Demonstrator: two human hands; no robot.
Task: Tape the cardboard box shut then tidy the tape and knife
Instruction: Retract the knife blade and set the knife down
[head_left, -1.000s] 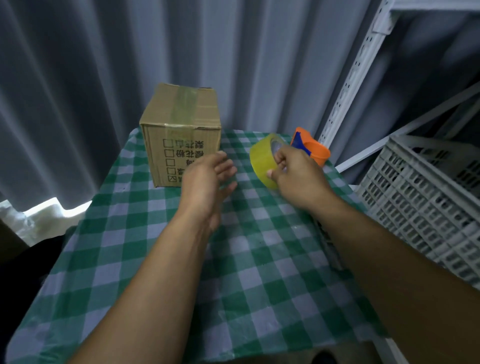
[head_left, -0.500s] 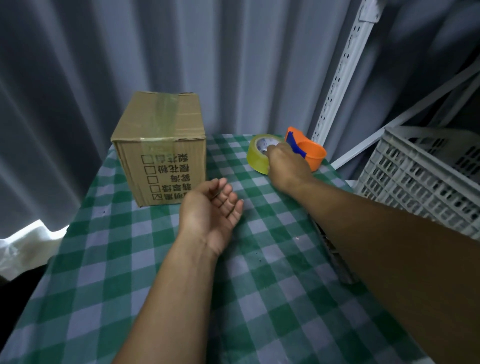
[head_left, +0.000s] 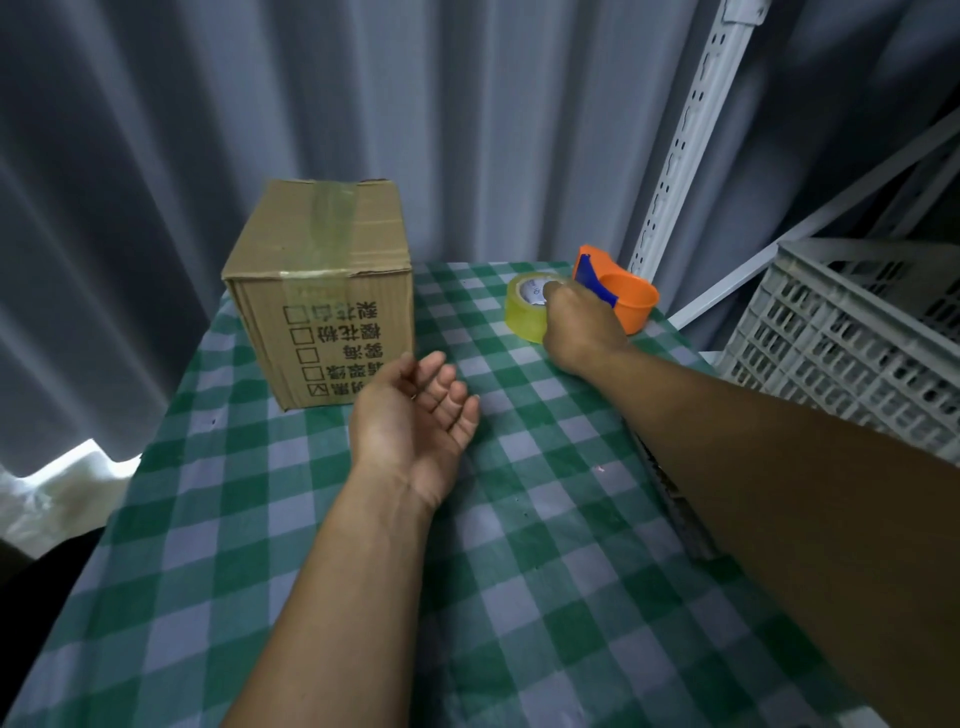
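- On the green-and-white checked tablecloth (head_left: 519, 545), nearest the camera, the left hand (head_left: 415, 415) is held palm-up, fingers loosely spread and empty, just in front of the box.
- Further back, at the left, the brown cardboard box (head_left: 332, 291) stands upright, a strip of clear tape already laid along its top seam and down the front face; its flaps are closed, so nothing of its contents can be seen.
- At the right, the right hand (head_left: 576, 327) is closed over the yellowish roll of clear packing tape (head_left: 524, 306), which rests on the cloth.
- Touching the roll from behind is the orange plastic tape-dispenser-like tool with a blue blade part (head_left: 618, 291) (probably the knife).
- The roll is best set down flat beside that tool, then released gently so it cannot roll off the edge.
- Off the table, at the far right, a white slatted plastic crate (head_left: 857, 353) is seen; its inside is not visible.
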